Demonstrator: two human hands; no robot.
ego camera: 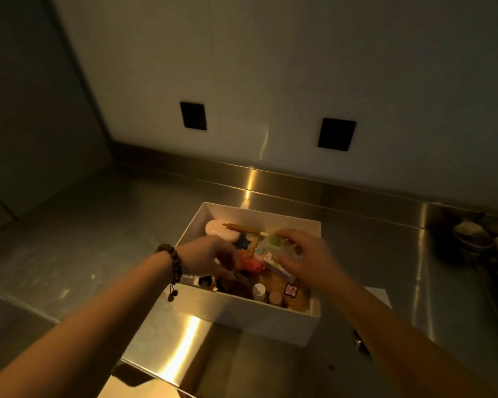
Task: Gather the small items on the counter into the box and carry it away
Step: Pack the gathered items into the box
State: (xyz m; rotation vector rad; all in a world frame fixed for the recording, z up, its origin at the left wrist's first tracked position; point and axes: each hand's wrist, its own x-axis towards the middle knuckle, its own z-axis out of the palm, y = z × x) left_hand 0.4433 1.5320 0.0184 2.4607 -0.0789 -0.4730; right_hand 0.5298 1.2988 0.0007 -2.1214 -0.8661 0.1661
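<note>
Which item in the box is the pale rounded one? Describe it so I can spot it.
On the steel counter sits an open white box. In its far left corner lies the pale rounded item, beyond the left hand. It alone is plain, smooth and whitish among colourful clutter.

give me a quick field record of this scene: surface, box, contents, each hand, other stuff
surface: steel counter
box: white box, open, on the counter
contents: many small items, including a white oval case, a pencil and a pink item
left hand: left hand inside the box, beaded bracelet on its wrist
right hand: right hand holding a small pale packet over the box
other: two black outlets on the wall
</note>
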